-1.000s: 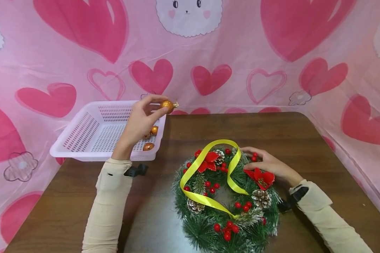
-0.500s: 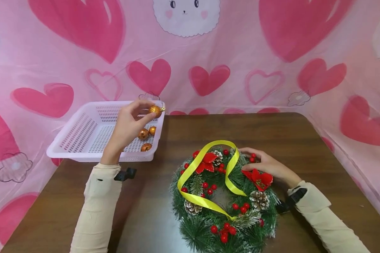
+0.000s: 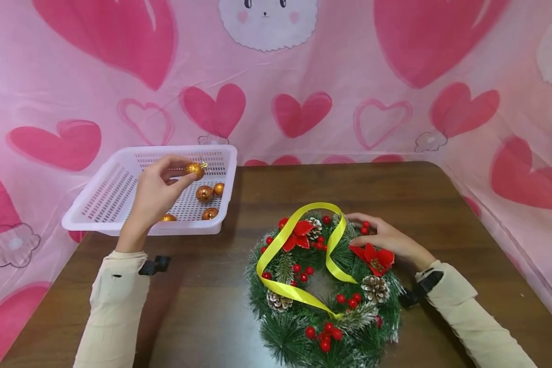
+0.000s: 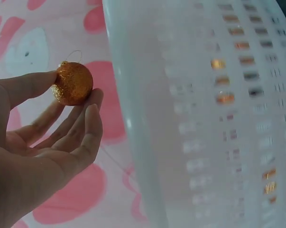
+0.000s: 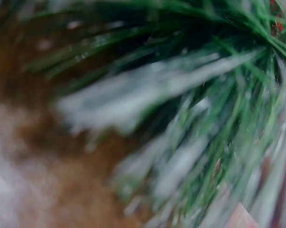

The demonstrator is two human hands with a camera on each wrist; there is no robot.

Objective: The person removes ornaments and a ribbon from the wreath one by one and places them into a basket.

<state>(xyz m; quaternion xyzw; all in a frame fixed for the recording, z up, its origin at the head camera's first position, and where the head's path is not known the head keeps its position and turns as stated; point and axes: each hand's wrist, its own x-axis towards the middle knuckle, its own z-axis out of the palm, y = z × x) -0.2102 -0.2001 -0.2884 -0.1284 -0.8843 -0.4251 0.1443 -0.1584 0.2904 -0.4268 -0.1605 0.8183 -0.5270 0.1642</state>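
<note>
Between thumb and fingertips, my left hand point(image 3: 154, 186) pinches a gold glitter bauble point(image 3: 194, 170) over the white plastic basket point(image 3: 232, 168). A small gold cap and loop top the bauble point(image 4: 73, 84), which shows up close in the left wrist view. My right hand point(image 3: 391, 240) holds the upper right edge of a green Christmas wreath point(image 3: 285, 335), thumb beside a red fabric flower point(image 3: 378, 259). Several shiny copper-gold baubles point(image 3: 205, 193) lie in the basket. Looped loosely over the wreath is a yellow ribbon point(image 3: 299, 294). Frosted needles point(image 5: 218, 118) fill much of the right wrist view.
The basket stands at the back left of a dark brown wooden table point(image 3: 331, 184). Pine cones point(image 3: 375, 289) and red berries point(image 3: 324, 337) decorate the wreath. Behind the table hangs a pink cloth point(image 3: 257, 71) with heart prints.
My left hand has moved left and slightly down with the glitter bauble, from the basket's right rim to over its inside. The right hand stays at the wreath.
</note>
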